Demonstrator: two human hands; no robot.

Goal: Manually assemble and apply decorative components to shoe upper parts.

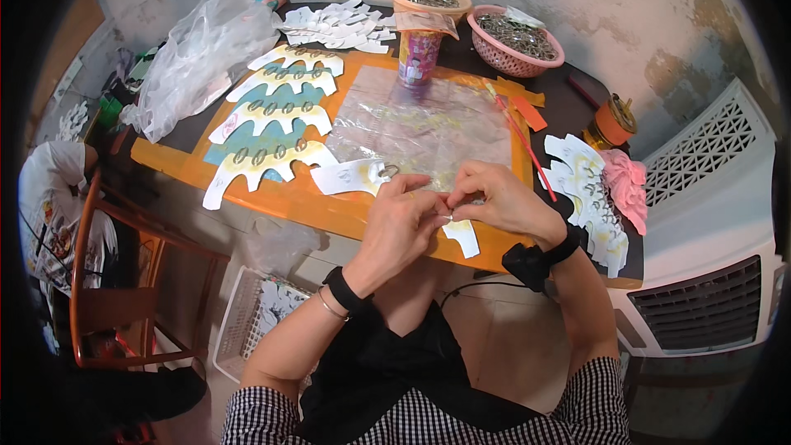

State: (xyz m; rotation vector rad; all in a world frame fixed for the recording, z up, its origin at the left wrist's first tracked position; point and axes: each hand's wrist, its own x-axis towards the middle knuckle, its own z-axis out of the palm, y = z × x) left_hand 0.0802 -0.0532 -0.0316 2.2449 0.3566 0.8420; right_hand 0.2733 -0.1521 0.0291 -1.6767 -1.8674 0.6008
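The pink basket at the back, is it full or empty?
Nearly full. The pink basket is heaped almost to its rim with small grey metal pieces, and it stands upright on the table beside a smaller tan basket, filled the same way.

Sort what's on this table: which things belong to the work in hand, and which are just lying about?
In use:
left hand and right hand, pinching a small metal piece
white card cutout under the hands
finished card rows
baskets of metal rings

Lying about:
crumpled plastic bag
printed cup
tape roll
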